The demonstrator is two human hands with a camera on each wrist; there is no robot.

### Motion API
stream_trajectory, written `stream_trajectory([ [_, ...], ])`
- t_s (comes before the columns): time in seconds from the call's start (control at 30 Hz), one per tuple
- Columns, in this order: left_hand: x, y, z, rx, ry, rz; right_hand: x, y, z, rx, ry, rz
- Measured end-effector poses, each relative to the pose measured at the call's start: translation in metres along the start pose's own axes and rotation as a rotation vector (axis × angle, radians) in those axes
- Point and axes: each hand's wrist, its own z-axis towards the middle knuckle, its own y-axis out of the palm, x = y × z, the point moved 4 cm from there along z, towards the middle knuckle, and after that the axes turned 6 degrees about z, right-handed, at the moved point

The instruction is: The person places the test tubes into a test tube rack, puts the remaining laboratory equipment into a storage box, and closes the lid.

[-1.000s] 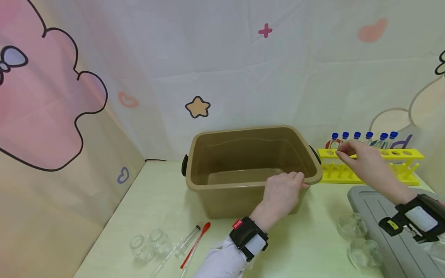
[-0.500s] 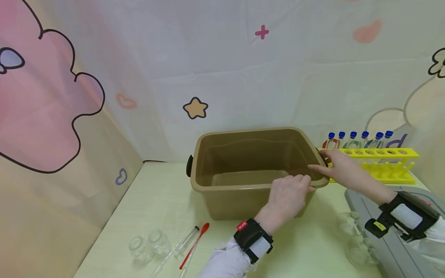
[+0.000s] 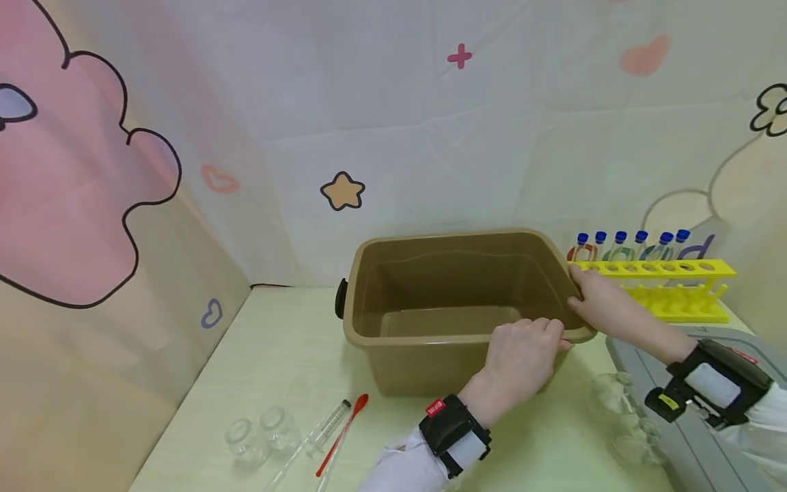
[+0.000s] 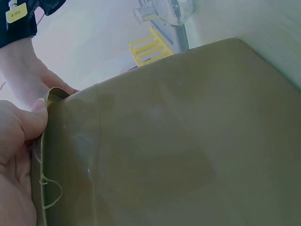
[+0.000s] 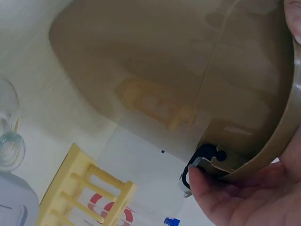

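A brown plastic bin (image 3: 424, 369) stands at the middle of the table in the head view, with its open top up. My left hand (image 3: 522, 359) grips the front rim close to the right corner. In the left wrist view, its thumb (image 4: 35, 120) lies on the outside of the wall, below the rim. My right hand (image 3: 599, 301) holds the bin's right rim, thumb toward the inside. By its fingers in the right wrist view is the black handle (image 5: 204, 155) on the bin's end. Some fingers are hidden by the rim.
Right of the bin stands a yellow test tube rack (image 3: 682, 314), with several blue-capped tubes (image 3: 620, 236) at its back. Two glass flasks (image 3: 638, 447) sit beside a grey tray (image 3: 695, 389). Front left lie glass jars (image 3: 279, 427), a syringe (image 3: 328, 425) and a red spoon-ended stick (image 3: 344, 434).
My right hand has come left from above the rack and taken hold of the bin's right rim. The bin has shifted slightly right and nearer, with my left hand still on it.
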Motion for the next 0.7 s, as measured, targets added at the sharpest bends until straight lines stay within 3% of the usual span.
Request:
stream_trajectory([
  [0.17, -0.002, -0.011, -0.003, -0.081, 0.02, -0.054, -0.002, -0.001, -0.004, -0.002, -0.002, -0.011],
  [0.27, -0.017, -0.027, -0.013, -0.055, 0.014, -0.065, -0.004, 0.0, -0.005, -0.004, -0.011, -0.003],
  [0.37, -0.044, -0.045, -0.027, -0.002, -0.021, -0.051, -0.005, 0.001, -0.006, 0.0, -0.025, -0.001],
  [0.5, -0.09, -0.06, -0.051, -0.009, -0.075, -0.074, -0.005, 0.0, -0.008, 0.009, -0.041, -0.002],
  [0.7, -0.152, -0.058, -0.086, -0.057, -0.231, -0.121, -0.004, -0.002, -0.011, 0.009, -0.036, -0.007],
])
